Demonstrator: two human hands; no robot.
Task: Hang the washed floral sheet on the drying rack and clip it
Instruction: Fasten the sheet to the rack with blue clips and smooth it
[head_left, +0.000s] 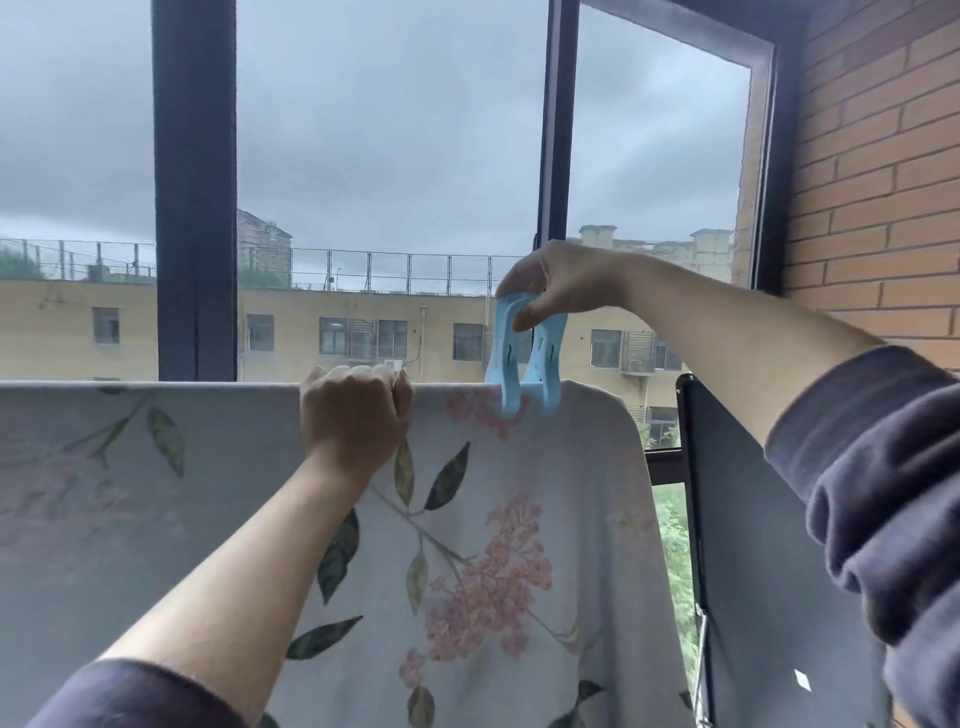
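With my left hand (356, 413) fisted on the pale floral cotton sheet (519, 545) draped over the rack's top bar, my right hand (550, 283) squeezes the blue plastic clip (522, 358) astride it; next, I'd release gently.

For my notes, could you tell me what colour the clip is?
Light blue clip, pinched by the right hand, seen in the head view.

Inspection finds no legible text, label, brand, number or sign on any surface in view; nothing readable is recorded.
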